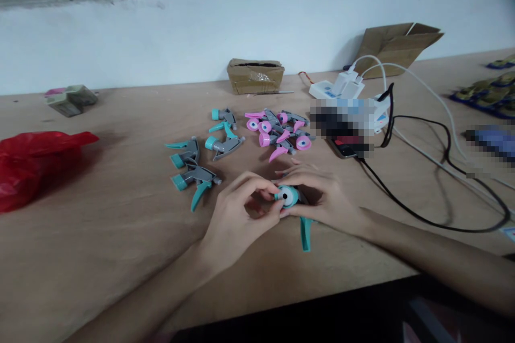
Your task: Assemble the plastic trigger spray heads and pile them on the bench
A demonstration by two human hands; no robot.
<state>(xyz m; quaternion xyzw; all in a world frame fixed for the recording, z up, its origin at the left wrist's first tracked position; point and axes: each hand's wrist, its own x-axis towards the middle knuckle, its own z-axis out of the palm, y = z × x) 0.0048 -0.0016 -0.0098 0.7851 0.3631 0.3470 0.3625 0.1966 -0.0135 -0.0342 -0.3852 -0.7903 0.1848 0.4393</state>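
Observation:
My right hand is wrapped round a teal and grey spray trigger head, whose teal lever hangs down toward me. My left hand pinches the round teal cap end of the same trigger head with thumb and fingertips. Both hands rest on the wooden table. Several teal trigger heads lie just left of and behind my hands. A heap of pink trigger heads lies straight behind them.
A red plastic bag lies at the left. A small cardboard box and a larger one stand by the white wall. A power strip, a phone and black and white cables spread to the right.

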